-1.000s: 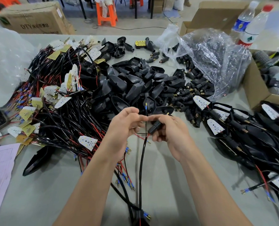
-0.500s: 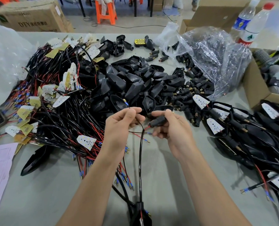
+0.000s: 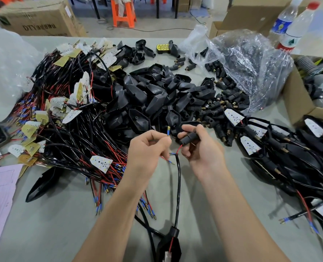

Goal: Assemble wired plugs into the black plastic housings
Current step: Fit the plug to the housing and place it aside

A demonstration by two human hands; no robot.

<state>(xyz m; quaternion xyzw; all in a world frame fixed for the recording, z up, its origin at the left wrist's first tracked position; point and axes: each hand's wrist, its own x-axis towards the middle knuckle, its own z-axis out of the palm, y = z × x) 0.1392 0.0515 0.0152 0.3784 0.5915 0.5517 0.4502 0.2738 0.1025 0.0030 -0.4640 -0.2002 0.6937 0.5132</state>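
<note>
My left hand (image 3: 147,148) pinches a thin wire whose blue-sleeved brass tip (image 3: 168,129) points up beside its fingertips. Just to its right, my right hand (image 3: 200,146) grips a small black plug connector (image 3: 189,138), with a red wire leaving its lower end. Both wires join a black cable (image 3: 178,186) that drops between my forearms to a black housing (image 3: 169,244) at the near table edge. A heap of empty black housings (image 3: 153,99) lies behind my hands.
A tangle of wired LED boards (image 3: 62,118) fills the left side. Loose plugs (image 3: 219,108) spill from a clear plastic bag (image 3: 251,67) at back right. Finished assemblies (image 3: 281,148) lie on the right, beside a cardboard box (image 3: 296,103). Two bottles (image 3: 292,33) stand behind it.
My left hand has drawn slightly away from the right and turned the wire tip upward. The right hand has lifted the plug a little; a red wire now shows below it.
</note>
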